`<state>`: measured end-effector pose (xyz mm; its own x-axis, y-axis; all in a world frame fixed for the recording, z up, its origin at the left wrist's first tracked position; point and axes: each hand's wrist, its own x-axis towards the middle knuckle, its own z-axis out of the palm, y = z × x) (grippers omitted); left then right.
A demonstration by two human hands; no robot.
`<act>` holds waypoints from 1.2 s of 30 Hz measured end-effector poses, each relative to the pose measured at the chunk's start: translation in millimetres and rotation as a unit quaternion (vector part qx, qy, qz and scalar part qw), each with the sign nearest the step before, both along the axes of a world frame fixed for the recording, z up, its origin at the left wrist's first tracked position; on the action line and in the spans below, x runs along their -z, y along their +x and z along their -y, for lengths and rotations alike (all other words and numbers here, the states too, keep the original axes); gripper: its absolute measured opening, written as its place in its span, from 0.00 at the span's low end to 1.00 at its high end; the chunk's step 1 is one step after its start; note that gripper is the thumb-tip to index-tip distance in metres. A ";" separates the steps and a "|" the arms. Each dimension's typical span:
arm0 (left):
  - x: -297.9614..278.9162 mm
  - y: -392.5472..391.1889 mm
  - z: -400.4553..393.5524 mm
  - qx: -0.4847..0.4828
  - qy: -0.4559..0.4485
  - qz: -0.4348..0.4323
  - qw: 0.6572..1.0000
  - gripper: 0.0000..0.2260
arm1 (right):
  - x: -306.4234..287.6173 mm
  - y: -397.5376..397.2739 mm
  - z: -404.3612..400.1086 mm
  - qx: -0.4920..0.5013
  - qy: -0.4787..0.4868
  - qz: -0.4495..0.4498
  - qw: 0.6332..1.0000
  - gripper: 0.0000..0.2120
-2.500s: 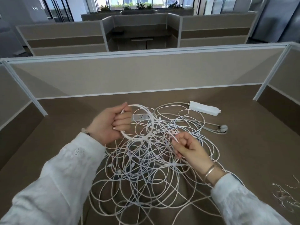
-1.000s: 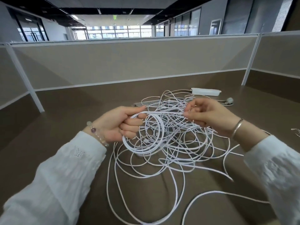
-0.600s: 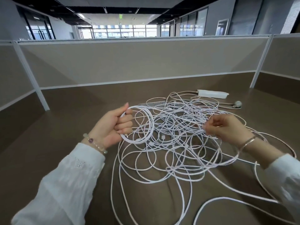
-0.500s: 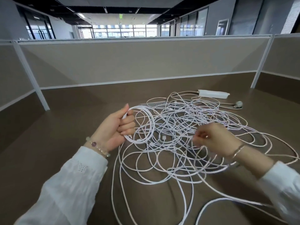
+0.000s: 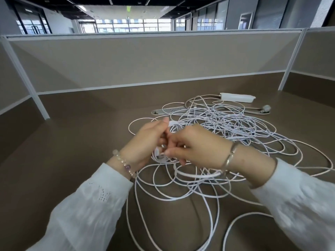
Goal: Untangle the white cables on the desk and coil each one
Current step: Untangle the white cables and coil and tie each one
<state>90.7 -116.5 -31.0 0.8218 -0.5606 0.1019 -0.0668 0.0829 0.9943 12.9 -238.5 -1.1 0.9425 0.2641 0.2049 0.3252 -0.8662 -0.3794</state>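
Note:
A big tangle of thin white cables [image 5: 226, 127] spreads over the brown desk [image 5: 81, 142], with loose loops trailing toward the near edge. My left hand [image 5: 145, 142] grips a small coil of white cable [image 5: 163, 158], most of it hidden behind my fingers. My right hand [image 5: 195, 145] has come up against the left and pinches a strand of the same cable at the coil. A loop [image 5: 197, 173] hangs below my right wrist.
A white power strip [image 5: 237, 97] lies at the back right, and a grey plug [image 5: 265, 108] with its lead sits beside it. A metal socket plate [image 5: 168, 110] is set in the desk behind the tangle. Beige partition walls [image 5: 145, 60] enclose the desk.
My right hand moved left from the tangle and met my left hand at the coil. The coil is now bunched and mostly covered by both hands.

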 end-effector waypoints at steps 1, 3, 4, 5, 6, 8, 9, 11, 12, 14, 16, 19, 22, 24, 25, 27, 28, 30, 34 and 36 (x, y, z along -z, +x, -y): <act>-1.0 -5.4 2.7 0.004 0.023 0.031 0.999 0.17 | -4.4 1.2 -1.2 0.002 0.004 0.003 1.000 0.10; -4.4 -12.4 4.8 0.013 0.057 0.059 0.997 0.17 | -14.3 1.9 -1.8 0.005 0.027 -0.021 0.999 0.10; -6.6 -14.1 4.2 0.023 0.072 0.062 0.995 0.16 | -19.3 1.0 -1.8 0.009 0.057 -0.040 0.998 0.10; -8.1 -14.5 2.9 0.036 0.089 0.055 0.994 0.16 | -23.2 0.8 -0.4 0.014 0.092 -0.056 0.994 0.08; -9.4 -14.3 1.5 0.050 0.106 0.041 0.992 0.15 | -26.6 -0.2 1.9 0.023 0.123 -0.073 0.989 0.08; -11.6 -12.4 -2.0 0.076 0.130 0.000 0.989 0.16 | -33.1 -1.0 11.3 0.037 0.165 -0.140 0.976 0.13; -12.7 -11.0 -4.0 0.086 0.132 -0.018 0.987 0.16 | -36.8 -2.2 18.6 0.044 0.175 -0.189 0.965 0.16; -15.2 -6.2 -9.5 0.098 0.116 -0.047 0.987 0.16 | -44.8 -7.7 37.1 0.065 0.201 -0.262 0.942 0.16; -16.0 -2.7 -13.2 0.100 0.105 -0.067 0.987 0.16 | -48.5 -11.1 47.0 0.077 0.231 -0.274 0.930 0.14; -16.3 4.3 -20.4 0.105 0.078 -0.119 0.984 0.16 | -53.0 -18.2 64.3 0.086 0.352 -0.246 0.899 0.15; -16.0 8.9 -23.2 0.111 0.038 -0.172 0.978 0.15 | -52.0 -24.3 73.5 0.083 0.472 -0.170 0.861 0.22; -17.1 9.7 -17.8 0.105 -0.014 -0.210 0.972 0.14 | -40.8 -35.5 64.5 0.067 0.488 -0.092 0.866 0.26; -17.1 7.7 -13.2 0.091 -0.035 -0.222 0.970 0.13 | -17.8 -42.1 42.6 0.040 0.381 -0.090 0.919 0.26; -16.4 7.1 -13.5 0.085 -0.038 -0.218 0.971 0.12 | 1.8 -34.6 35.2 0.063 0.291 -0.045 0.954 0.29; -16.6 7.1 -14.1 0.085 -0.036 -0.214 0.972 0.12 | 10.3 -28.6 33.2 0.089 0.239 0.002 0.967 0.30; -17.7 7.4 -15.6 0.093 -0.030 -0.207 0.973 0.12 | 19.3 -17.5 30.8 0.123 0.133 0.092 0.979 0.26; -18.7 8.4 -17.2 0.096 -0.029 -0.206 0.973 0.12 | 19.4 -12.0 29.2 0.117 0.100 0.116 0.981 0.22; -20.1 10.4 -20.4 0.103 -0.027 -0.205 0.973 0.13 | 16.9 -3.1 28.7 0.088 0.097 0.130 0.983 0.11; -20.4 18.6 -25.9 0.090 -0.036 -0.203 0.974 0.13 | 12.2 7.9 36.0 0.058 0.202 0.148 0.966 0.02; -20.3 22.4 -28.4 0.069 -0.032 -0.186 0.980 0.14 | 11.2 7.1 37.3 0.043 0.220 0.165 0.960 0.05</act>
<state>113.1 -88.1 -10.7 0.7255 -0.6711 -0.1527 0.3161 0.1278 0.9401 20.0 -275.9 -12.2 0.8219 0.0070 0.5696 0.4244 -0.6745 -0.6041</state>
